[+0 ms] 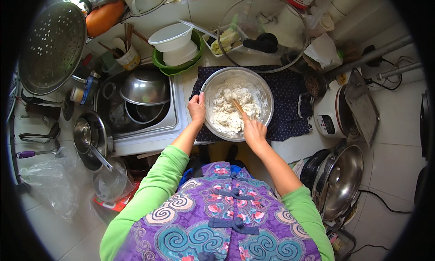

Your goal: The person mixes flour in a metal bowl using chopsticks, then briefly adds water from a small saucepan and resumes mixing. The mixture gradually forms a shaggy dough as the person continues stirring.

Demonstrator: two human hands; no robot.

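A wide stainless steel bowl (268,91) stands on a dark patterned cloth (287,118) before me. Shaggy, lumpy flour dough (226,111) covers its bottom, with loose flour smeared up the right inner wall. My left hand (197,108) grips the bowl's left rim, thumb on top. In my right hand (255,130), over the near right rim, are wooden chopsticks (238,106), slanting down into the dough. Their tips are buried in the dough and coated with it.
Left of the bowl is a sink (176,114) holding an upturned steel bowl (146,85). A glass lid (234,23) leans behind the cloth, near a green basin (197,57) with white plastic tubs. At the right stand a white rice cooker (328,108) and large steel pans (346,179).
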